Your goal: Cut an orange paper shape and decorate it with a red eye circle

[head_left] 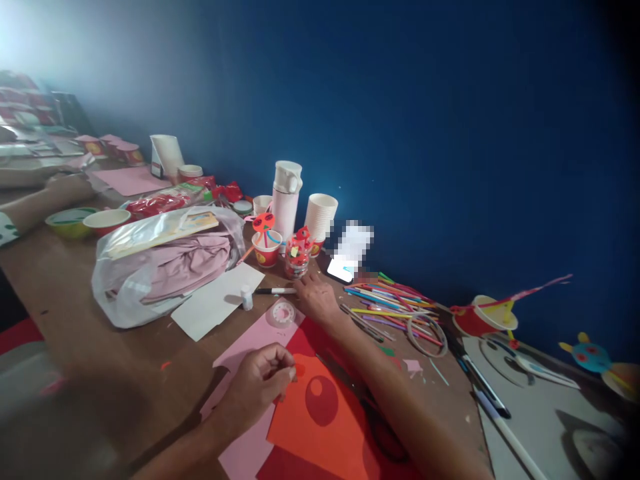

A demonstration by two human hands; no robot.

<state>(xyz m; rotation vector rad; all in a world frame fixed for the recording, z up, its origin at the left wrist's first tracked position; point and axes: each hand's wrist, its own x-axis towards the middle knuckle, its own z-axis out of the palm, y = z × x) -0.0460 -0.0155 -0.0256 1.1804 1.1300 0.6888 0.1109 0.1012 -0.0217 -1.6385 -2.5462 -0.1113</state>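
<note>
My left hand (260, 380) is closed in a pinch above the left edge of an orange sheet (310, 443); what its fingertips hold is too small to name. The sheet bears a dark red oval (321, 400) and overlaps red and pink paper (245, 433). My right hand (316, 298) reaches forward over the table, fingers at the end of a black-and-white marker (275, 291) and near a small clear jar (297, 257) with red items; its grip is unclear. A roll of tape (281, 313) lies between my hands. Dark-handled scissors (383, 427) lie partly under my right forearm.
A white thermos (286, 207), stacked paper cups (320, 217) and a phone (351, 250) stand along the wall. Colourful pipe cleaners (395, 303) lie to the right. A plastic bag (120, 293) and bowls (107, 220) are at left, near another person's hands (67, 187).
</note>
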